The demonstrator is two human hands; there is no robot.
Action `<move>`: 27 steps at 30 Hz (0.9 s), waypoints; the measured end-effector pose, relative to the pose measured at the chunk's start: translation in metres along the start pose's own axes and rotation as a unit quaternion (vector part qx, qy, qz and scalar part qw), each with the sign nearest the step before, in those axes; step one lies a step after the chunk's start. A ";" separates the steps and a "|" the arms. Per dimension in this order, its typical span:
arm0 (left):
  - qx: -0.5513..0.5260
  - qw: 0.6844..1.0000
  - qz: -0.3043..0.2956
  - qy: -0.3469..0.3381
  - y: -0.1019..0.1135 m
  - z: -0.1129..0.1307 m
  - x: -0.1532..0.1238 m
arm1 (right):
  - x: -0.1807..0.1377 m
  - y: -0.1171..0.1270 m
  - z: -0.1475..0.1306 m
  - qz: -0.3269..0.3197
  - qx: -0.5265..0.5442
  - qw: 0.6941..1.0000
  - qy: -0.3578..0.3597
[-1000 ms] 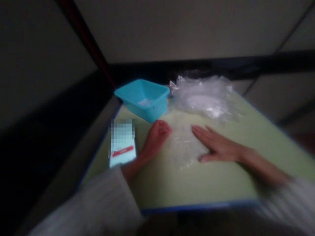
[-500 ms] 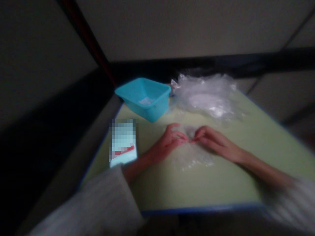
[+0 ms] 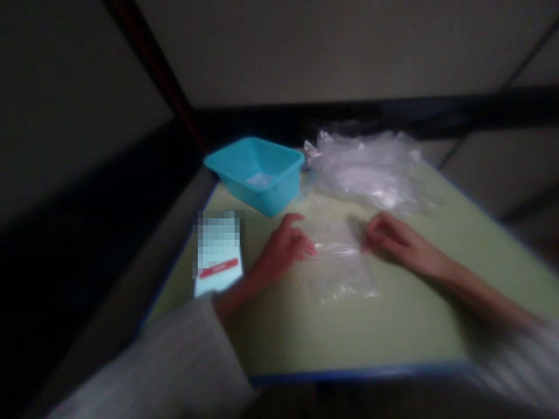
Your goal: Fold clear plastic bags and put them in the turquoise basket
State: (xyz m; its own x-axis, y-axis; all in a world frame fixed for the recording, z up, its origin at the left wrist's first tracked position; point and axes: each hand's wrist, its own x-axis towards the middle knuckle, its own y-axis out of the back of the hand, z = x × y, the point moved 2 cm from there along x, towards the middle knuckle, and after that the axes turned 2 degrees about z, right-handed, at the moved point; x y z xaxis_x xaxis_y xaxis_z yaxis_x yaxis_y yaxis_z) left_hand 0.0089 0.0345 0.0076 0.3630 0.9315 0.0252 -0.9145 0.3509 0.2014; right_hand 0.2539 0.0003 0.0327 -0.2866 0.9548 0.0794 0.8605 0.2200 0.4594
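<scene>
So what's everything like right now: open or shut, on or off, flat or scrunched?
Clear bag: lying flat, creased across the middle.
Left hand: curled, by the bag's left edge; grip unclear.
Right hand: curled, by the bag's right edge; grip unclear.
Turquoise bin: open-topped, upright, pale thing inside.
Phone-like screen: lit, partly pixelated.
Plastic pile: scrunched.

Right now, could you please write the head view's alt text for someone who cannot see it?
A person's left hand and right hand flank a clear plastic bag on a green table. Behind it are a turquoise basket and a plastic heap; a lit screen lies at left.
</scene>
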 end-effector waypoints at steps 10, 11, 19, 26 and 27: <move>0.132 0.979 0.141 -0.056 0.015 0.009 -0.002 | -0.007 0.012 -0.012 0.019 -0.158 0.977 0.142; 0.112 0.981 0.146 -0.060 0.014 0.010 -0.002 | -0.008 0.011 -0.015 0.005 -0.186 0.963 0.197; -0.079 0.995 0.053 -0.028 0.003 0.011 -0.002 | -0.024 -0.010 -0.031 -0.135 -0.289 0.858 0.402; -0.104 0.995 -0.004 -0.002 0.000 0.004 -0.001 | -0.032 -0.022 -0.039 -0.141 -0.320 0.850 0.394; -0.102 0.995 -0.009 0.004 0.000 0.003 -0.001 | -0.033 -0.023 -0.038 -0.147 -0.335 0.845 0.390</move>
State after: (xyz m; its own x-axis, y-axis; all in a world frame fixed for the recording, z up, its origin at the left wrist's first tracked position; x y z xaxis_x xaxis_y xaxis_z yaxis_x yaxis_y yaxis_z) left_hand 0.0094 0.0327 0.0108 0.3791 0.9252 0.0158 -0.9253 0.3792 -0.0015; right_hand 0.2273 -0.0440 0.0529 -0.8622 0.3982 0.3131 0.3464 0.0127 0.9380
